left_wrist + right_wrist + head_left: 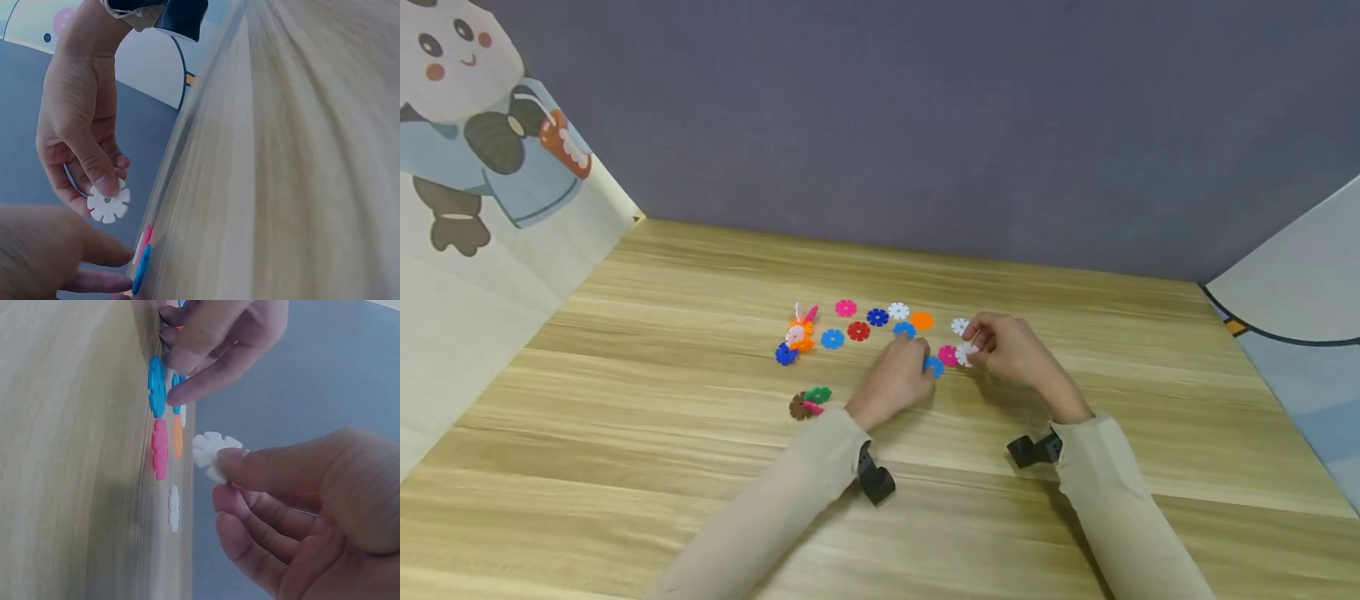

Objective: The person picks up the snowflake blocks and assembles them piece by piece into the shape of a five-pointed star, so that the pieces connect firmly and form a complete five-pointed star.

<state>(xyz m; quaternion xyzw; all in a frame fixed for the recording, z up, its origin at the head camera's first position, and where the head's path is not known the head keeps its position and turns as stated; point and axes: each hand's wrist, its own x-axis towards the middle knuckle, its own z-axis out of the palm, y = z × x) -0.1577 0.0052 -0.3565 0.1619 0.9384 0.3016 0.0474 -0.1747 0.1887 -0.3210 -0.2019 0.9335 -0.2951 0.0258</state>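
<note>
In the head view, my right hand [1011, 350] pinches a white notched disc [209, 449] between thumb and fingers, lifted above the table. The left hand [895, 379] reaches down among the loose discs, its fingertips beside a light blue disc [935, 367]. Another light blue disc [904, 330] lies just beyond its knuckles. In the left wrist view, the left fingers point toward the blue disc [142, 269] at the table surface. A pink disc [947, 356] lies flat between the two hands, and a second white disc [959, 326] lies by the right fingertips.
Loose discs lie to the left, among them a red one [859, 331], an orange one [922, 320] and a dark blue one [877, 317]. A joined orange, white and blue cluster [800, 335] stands farther left. Nearer is a brown, green and pink piece [802, 406]. A grey wall [925, 125] rises behind the table.
</note>
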